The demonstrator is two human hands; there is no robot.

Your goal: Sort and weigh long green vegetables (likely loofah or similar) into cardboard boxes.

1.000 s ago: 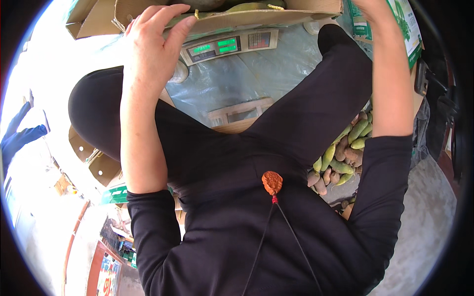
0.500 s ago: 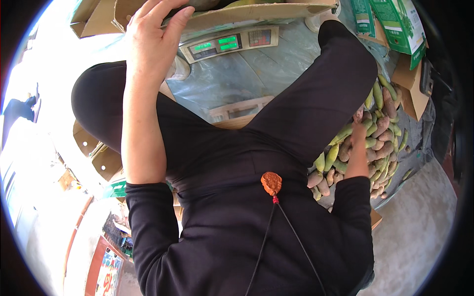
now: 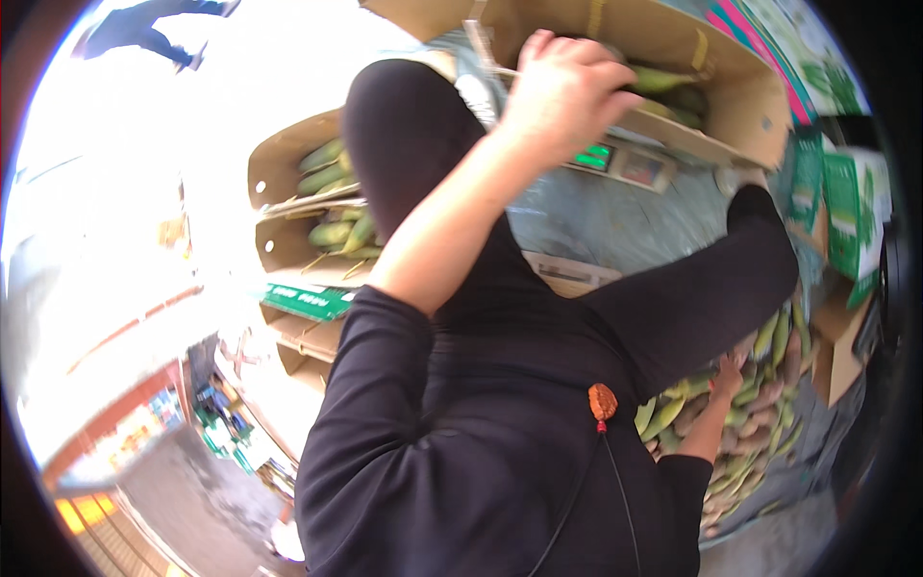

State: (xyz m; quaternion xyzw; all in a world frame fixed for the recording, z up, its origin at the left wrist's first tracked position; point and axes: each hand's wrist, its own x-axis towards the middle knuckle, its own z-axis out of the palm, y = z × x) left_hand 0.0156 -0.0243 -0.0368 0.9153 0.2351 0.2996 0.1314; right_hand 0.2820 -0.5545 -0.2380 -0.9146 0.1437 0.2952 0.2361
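Observation:
My left hand is above the near edge of an open cardboard box, its fingers bent and its thumb apart from them. Beneath it in the box lie several long green fruits or vegetables; a dark one beside the fingers is partly hidden. At lower right my right hand reaches into a heap of elongated green and reddish-brown produce, whose kind I cannot make out. Its small, blurred fingers look stretched out and touch the heap.
A digital scale with a green display sits under the box. Partitioned cartons with green produce stand left of my bent knee. Green-and-white printed packaging is at the right, and a wooden piece lies between my legs.
The view has swung left, so the box, scale and heap appear farther right. My left hand is now over the box's contents with its fingers more bent. My right hand stays at the heap.

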